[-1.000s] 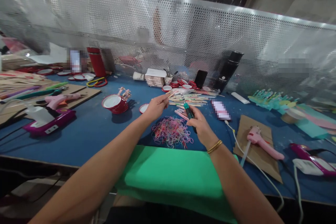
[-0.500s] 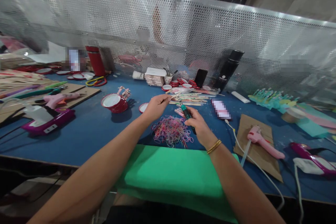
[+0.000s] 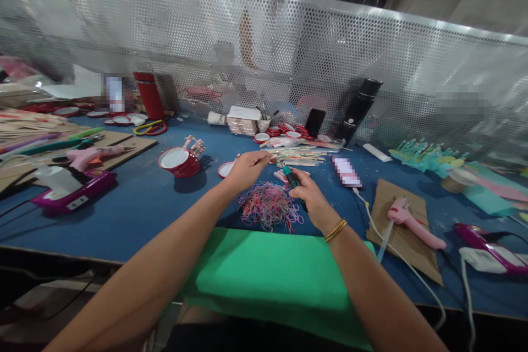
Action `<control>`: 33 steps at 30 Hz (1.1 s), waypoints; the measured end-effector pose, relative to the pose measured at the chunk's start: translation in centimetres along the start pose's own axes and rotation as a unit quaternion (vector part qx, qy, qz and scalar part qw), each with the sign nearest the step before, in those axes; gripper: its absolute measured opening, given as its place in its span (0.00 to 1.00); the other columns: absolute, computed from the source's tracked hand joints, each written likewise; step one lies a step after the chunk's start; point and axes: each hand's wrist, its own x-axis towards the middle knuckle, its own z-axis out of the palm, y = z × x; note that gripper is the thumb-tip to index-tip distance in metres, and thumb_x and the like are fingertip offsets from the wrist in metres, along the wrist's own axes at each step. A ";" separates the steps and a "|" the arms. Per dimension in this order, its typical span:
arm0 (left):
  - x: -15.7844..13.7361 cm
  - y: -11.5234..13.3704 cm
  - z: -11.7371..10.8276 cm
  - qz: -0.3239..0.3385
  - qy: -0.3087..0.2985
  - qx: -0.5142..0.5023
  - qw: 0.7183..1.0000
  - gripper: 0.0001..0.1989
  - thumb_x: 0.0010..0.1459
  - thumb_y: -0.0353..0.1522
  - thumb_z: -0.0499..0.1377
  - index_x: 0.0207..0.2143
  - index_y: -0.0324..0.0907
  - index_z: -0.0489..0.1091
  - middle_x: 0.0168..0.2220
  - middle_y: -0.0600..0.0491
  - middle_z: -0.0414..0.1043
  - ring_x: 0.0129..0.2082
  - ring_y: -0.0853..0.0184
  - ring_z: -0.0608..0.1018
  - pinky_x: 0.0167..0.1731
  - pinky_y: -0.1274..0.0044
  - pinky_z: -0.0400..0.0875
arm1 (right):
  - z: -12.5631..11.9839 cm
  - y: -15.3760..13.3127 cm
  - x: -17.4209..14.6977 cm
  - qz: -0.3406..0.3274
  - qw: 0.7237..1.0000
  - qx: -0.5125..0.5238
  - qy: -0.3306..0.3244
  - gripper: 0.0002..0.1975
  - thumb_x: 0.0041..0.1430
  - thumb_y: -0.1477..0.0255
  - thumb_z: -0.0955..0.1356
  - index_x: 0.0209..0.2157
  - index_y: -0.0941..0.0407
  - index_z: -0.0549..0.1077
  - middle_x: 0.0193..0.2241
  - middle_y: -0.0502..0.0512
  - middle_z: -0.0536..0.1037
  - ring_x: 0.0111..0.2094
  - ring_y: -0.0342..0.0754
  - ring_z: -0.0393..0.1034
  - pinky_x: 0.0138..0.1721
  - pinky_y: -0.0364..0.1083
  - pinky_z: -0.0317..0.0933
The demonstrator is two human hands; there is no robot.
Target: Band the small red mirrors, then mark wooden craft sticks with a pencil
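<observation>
My left hand [image 3: 252, 168] is closed in a pinch on a thin wooden stick [image 3: 273, 159], whose end barely shows past the fingertips. My right hand [image 3: 311, 192] grips a pliers-like hand tool [image 3: 291, 177] with green and black handles. Its small metal jaws point up and left, close to the stick's end; whether they touch is too small to tell. Below both hands lies a tangled heap of coloured rubber bands [image 3: 270, 206]. Behind them is a spread of thin sticks [image 3: 303, 155] on the blue table [image 3: 136, 192].
Left of my hands stands a red-rimmed drum-shaped cup [image 3: 179, 161]. A pink glue gun [image 3: 416, 223] rests on cardboard at right, near a white cable [image 3: 381, 239] and purple power strip [image 3: 490, 247]. A black bottle [image 3: 358, 110] leans against the perforated metal panel [image 3: 185, 38].
My left hand has shifted slightly right, toward the tool's jaws, and less of the stick shows. The right hand has barely moved and keeps its grip on the tool.
</observation>
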 end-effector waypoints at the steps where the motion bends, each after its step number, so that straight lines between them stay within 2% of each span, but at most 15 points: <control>1: 0.0 0.0 0.0 0.003 -0.001 0.000 1.000 0.19 0.63 0.40 0.50 0.38 0.40 0.77 0.36 0.52 0.78 0.37 0.65 0.75 0.41 0.77 0.67 | 0.0 0.0 0.0 0.002 1.000 0.002 -0.001 0.28 0.40 0.72 0.67 0.49 0.52 0.75 0.47 0.50 0.77 0.52 0.57 0.67 0.57 0.53 0.56; 10: 0.0 -0.3 0.0 0.019 -0.015 0.015 1.000 0.19 0.63 0.40 0.49 0.37 0.40 0.77 0.28 0.55 0.73 0.31 0.67 0.72 0.34 0.78 0.65 | 0.2 -0.4 -0.4 0.011 1.000 -0.015 -0.009 0.25 0.42 0.71 0.66 0.47 0.55 0.74 0.45 0.52 0.77 0.48 0.55 0.67 0.52 0.51 0.58; 14: 0.0 -0.3 -0.1 0.020 -0.016 0.019 1.000 0.19 0.64 0.40 0.49 0.36 0.40 0.77 0.28 0.55 0.72 0.31 0.68 0.71 0.34 0.78 0.64 | 0.3 -0.4 -0.5 0.020 1.000 -0.021 -0.004 0.26 0.42 0.70 0.66 0.47 0.54 0.74 0.44 0.52 0.77 0.46 0.54 0.67 0.51 0.51 0.58; 24: 0.0 -0.2 -0.1 0.018 -0.011 0.031 0.999 0.18 0.64 0.39 0.49 0.36 0.41 0.77 0.28 0.55 0.73 0.31 0.67 0.72 0.34 0.78 0.65 | 0.2 -0.1 -0.2 0.001 1.000 -0.030 -0.007 0.27 0.42 0.70 0.66 0.48 0.55 0.73 0.47 0.53 0.76 0.49 0.55 0.67 0.52 0.50 0.58; 29: -0.1 0.0 -0.2 0.018 -0.008 0.025 0.999 0.18 0.64 0.38 0.49 0.36 0.40 0.77 0.33 0.54 0.76 0.34 0.67 0.73 0.38 0.78 0.66 | 0.2 -0.3 -0.4 0.003 1.000 -0.018 -0.005 0.27 0.43 0.70 0.66 0.49 0.54 0.73 0.47 0.53 0.75 0.50 0.55 0.66 0.52 0.50 0.57; 33: 0.0 -0.1 -0.2 0.019 -0.010 0.032 0.999 0.18 0.63 0.38 0.49 0.36 0.40 0.77 0.29 0.55 0.74 0.31 0.67 0.72 0.35 0.78 0.65 | 0.2 -0.3 -0.3 0.003 1.000 -0.014 -0.013 0.27 0.42 0.70 0.66 0.48 0.54 0.73 0.46 0.53 0.75 0.49 0.55 0.66 0.52 0.51 0.57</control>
